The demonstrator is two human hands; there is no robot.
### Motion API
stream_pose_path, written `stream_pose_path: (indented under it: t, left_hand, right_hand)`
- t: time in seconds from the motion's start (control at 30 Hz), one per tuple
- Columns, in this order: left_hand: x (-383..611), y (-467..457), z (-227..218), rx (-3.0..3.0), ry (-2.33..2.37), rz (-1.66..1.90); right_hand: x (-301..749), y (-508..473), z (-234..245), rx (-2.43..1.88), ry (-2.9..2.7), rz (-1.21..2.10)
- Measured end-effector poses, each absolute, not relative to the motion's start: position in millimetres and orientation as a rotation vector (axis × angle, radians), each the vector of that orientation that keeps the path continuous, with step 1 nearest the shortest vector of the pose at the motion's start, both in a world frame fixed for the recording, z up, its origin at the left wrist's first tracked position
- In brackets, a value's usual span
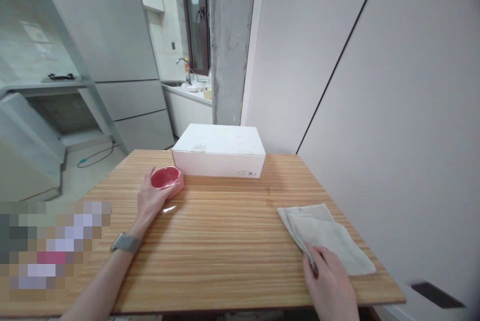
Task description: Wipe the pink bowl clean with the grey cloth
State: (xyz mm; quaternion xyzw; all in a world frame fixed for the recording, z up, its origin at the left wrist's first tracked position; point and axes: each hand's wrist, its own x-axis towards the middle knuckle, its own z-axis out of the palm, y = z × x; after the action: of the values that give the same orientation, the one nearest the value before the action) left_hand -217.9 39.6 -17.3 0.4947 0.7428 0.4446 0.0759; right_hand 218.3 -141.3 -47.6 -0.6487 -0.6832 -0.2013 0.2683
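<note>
On the wooden table [217,241], my left hand [150,198] grips a pink bowl [176,188] by its left and near side, thumb along the front and fingers round the far left. The bowl stands upright just in front of the white box's left corner. At the right, my right hand [332,281] pinches the near left edge of a folded light grey cloth [322,233] that lies flat on the tabletop. The fingertips of that hand are partly hidden by the cloth's fold.
A long white box [221,153] stands at the table's far edge. A pale wall [337,126] runs close along the right side. Beyond the table are a fridge [108,41], a sink tap [185,66] and a cable [97,156] on the floor. The lower left corner is blurred out.
</note>
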Motion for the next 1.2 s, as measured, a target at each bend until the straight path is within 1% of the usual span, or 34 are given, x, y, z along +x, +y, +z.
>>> stream_pose_path:
  t: [0.1, 0.2, 0.23, 0.3, 0.37, 0.43, 0.5, 0.57, 0.67, 0.83, 0.97, 1.1, 1.2]
  left_hand:
    - [-208.7, 29.6, -11.0, 1.59, 2.222, 1.402]
    - [-176.8, -3.5, 1.4, 1.712, 2.125, 1.537]
    - [-161.5, -18.7, 4.9, 1.724, 1.989, 1.495]
    - [-128.7, -50.3, 8.4, 1.62, 1.654, 1.226]
    - [-100.4, -76.2, 6.2, 1.462, 1.42, 1.067]
    - [-84.7, -90.7, -0.2, 1.313, 1.236, 1.001]
    - [-85.8, -93.6, -7.1, 1.227, 1.158, 1.0]
    - [-103.3, -89.4, -11.1, 1.24, 1.192, 1.02]
    - [-150.4, -82.7, -9.3, 1.424, 1.369, 1.033]
    - [-238.0, -87.3, -7.5, 1.66, 1.695, 0.944]
    - [-289.5, -90.5, -23.1, 1.784, 1.917, 0.851]
    - [-315.2, -91.1, -38.0, 1.918, 2.109, 0.809]
    - [-307.9, -94.5, -36.3, 2.062, 2.354, 0.799]
  right_hand:
    - [199.8, -138.0, -38.4, -1.774, -1.785, -0.465]
    - [169.7, -134.4, -32.1, -1.727, -1.762, -0.417]
    - [157.2, -133.3, -31.1, -1.692, -1.769, -0.393]
    - [128.8, -131.9, -31.0, -1.615, -1.78, -0.325]
    - [96.4, -132.5, -32.7, -1.52, -1.822, -0.255]
    - [63.7, -135.9, -35.4, -1.418, -1.84, -0.187]
    - [37.2, -141.6, -38.4, -1.289, -1.866, -0.108]
    - [24.9, -147.2, -41.6, -1.197, -1.825, -0.102]
    - [41.2, -150.5, -46.5, -1.189, -1.727, -0.155]
    - [116.3, -142.4, -48.8, -1.329, -1.781, -0.217]
    - [151.4, -138.3, -43.9, -1.501, -1.718, -0.251]
    - [163.0, -138.0, -41.3, -1.583, -1.664, -0.226]
    - [169.5, -137.1, -40.6, -1.623, -1.633, -0.194]
